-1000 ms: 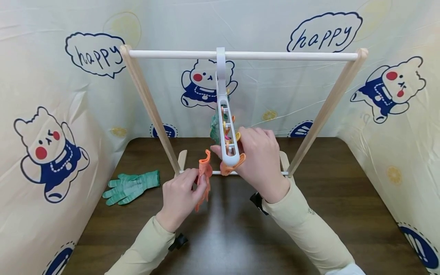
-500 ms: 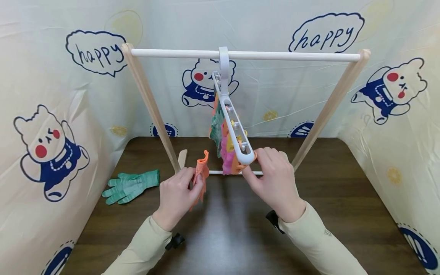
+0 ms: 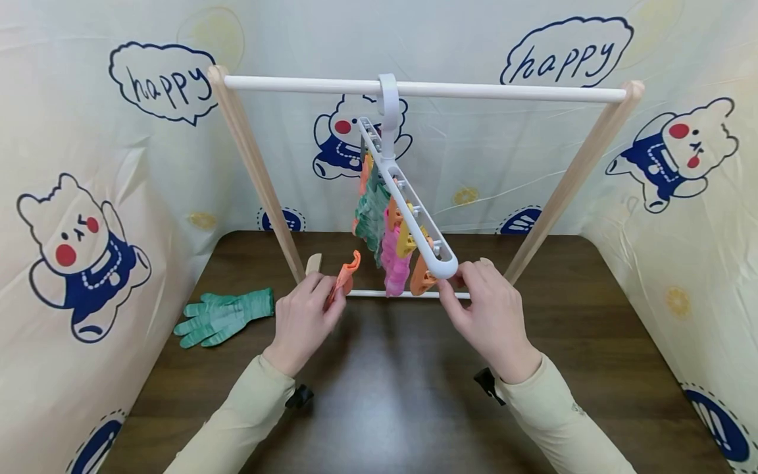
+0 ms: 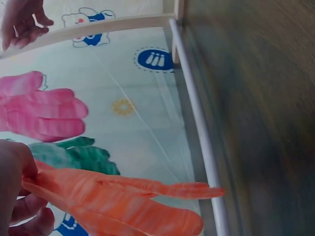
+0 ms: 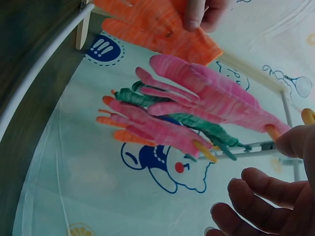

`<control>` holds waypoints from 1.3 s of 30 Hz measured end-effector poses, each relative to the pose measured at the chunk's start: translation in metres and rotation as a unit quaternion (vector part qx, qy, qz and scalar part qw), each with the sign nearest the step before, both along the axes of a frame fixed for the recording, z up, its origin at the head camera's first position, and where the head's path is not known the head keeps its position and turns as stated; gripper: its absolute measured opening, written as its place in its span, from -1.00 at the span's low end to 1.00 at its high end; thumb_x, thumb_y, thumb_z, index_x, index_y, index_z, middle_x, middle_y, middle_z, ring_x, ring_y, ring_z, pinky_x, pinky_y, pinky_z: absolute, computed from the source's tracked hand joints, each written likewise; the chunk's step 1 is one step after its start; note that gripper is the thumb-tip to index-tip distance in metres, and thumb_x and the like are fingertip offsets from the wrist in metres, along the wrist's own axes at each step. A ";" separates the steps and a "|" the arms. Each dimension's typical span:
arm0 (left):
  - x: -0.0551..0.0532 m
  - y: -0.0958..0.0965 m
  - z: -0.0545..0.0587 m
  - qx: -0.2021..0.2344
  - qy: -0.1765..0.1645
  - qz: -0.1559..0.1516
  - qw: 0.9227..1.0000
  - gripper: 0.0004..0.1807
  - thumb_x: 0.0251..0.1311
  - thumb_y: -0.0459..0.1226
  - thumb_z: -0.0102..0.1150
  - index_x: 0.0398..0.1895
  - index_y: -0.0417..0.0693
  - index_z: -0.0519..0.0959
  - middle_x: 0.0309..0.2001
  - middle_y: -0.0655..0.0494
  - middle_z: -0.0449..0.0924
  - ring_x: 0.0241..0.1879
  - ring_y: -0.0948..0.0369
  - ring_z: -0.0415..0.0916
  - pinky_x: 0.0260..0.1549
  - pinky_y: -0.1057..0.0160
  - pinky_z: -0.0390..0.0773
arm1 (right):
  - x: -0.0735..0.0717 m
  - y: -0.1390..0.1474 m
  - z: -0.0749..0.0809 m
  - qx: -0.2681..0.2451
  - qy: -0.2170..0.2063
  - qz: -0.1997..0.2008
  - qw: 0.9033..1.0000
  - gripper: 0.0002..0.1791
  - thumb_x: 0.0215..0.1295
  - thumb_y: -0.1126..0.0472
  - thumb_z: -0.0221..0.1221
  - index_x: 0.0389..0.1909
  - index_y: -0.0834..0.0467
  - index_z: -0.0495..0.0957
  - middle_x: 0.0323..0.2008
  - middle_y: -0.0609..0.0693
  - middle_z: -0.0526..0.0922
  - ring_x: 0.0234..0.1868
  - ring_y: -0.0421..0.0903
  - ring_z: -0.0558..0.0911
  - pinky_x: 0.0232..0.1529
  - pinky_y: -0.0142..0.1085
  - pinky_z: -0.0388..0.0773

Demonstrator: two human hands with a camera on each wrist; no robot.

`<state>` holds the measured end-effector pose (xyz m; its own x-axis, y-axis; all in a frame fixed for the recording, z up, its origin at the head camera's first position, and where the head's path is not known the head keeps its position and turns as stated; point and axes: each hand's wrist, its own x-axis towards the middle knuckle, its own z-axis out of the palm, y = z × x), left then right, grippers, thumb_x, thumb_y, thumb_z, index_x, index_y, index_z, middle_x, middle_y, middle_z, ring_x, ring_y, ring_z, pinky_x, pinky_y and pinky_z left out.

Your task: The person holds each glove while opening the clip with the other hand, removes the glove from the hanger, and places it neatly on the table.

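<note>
My left hand (image 3: 304, 322) pinches an orange glove (image 4: 123, 196) by its cuff, left of a white clip hanger (image 3: 443, 266); the glove's fingers hang down. At the hanger's near end my right hand (image 3: 491, 319) has thumb and forefinger on an orange clip (image 3: 422, 276), its other fingers loosely bent. Behind that clip, a pink glove (image 3: 393, 260) and a green glove (image 3: 372, 210) hang from the hanger. More orange and pink gloves (image 5: 152, 123) show behind these in the right wrist view. A yellow clip (image 3: 405, 242) sits beside the pink glove.
The hanger hooks over the white rod (image 3: 509, 92) of a wooden-legged rack (image 3: 254, 164). A lower white bar (image 3: 367, 293) runs behind my hands. Another green glove (image 3: 227, 316) lies flat on the dark table (image 3: 379, 408), at left. A printed curtain encloses the back and sides.
The hanger's near end has swung right along with my right hand, bringing the hung gloves into view. My left hand stays nearly in place with the orange glove, its cuff tilting slightly right.
</note>
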<state>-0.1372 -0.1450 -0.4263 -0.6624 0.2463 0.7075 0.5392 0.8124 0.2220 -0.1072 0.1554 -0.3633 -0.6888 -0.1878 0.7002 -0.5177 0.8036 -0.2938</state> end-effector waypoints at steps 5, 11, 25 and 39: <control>-0.010 0.007 -0.010 -0.043 -0.006 0.004 0.999 -0.88 0.25 -0.24 0.32 -0.29 -0.12 0.71 -0.34 0.00 0.55 -0.51 0.11 0.52 -0.69 0.17 0.53 | -0.001 0.002 -0.003 -0.003 -0.002 -0.007 1.000 -0.76 0.34 0.08 0.28 -0.34 0.20 0.59 -0.44 0.02 0.63 -0.38 -0.03 0.57 -0.56 -0.16 0.54; -0.014 0.021 -0.032 -0.083 -0.034 -0.006 0.996 -0.89 0.24 -0.26 0.37 -0.33 -0.13 0.69 -0.43 0.03 0.49 -0.51 0.07 0.55 -0.67 0.09 0.55 | -0.002 0.004 -0.005 -0.002 0.002 -0.010 1.000 -0.80 0.33 0.12 0.23 -0.32 0.20 0.60 -0.44 0.02 0.64 -0.35 -0.01 0.58 -0.53 -0.13 0.57; -0.003 0.044 -0.069 -0.187 -0.110 -0.020 0.976 -0.71 0.16 -0.21 0.52 -0.52 -0.03 0.54 -0.57 0.07 0.43 -0.66 0.10 0.50 -0.79 0.15 0.37 | -0.004 0.007 -0.007 -0.003 -0.019 -0.011 1.000 -0.84 0.33 0.15 0.24 -0.23 0.18 0.61 -0.34 0.06 0.68 -0.27 0.01 0.68 -0.44 -0.04 0.66; 0.006 0.057 -0.074 -0.184 -0.208 -0.046 0.960 -0.71 0.24 -0.25 0.44 -0.55 -0.04 0.52 -0.58 0.05 0.47 -0.65 0.08 0.50 -0.73 0.16 0.42 | -0.003 0.009 -0.006 0.002 -0.031 -0.014 0.999 -0.80 0.36 0.09 0.30 -0.25 0.16 0.62 -0.34 0.05 0.71 -0.26 0.00 0.68 -0.42 -0.10 0.64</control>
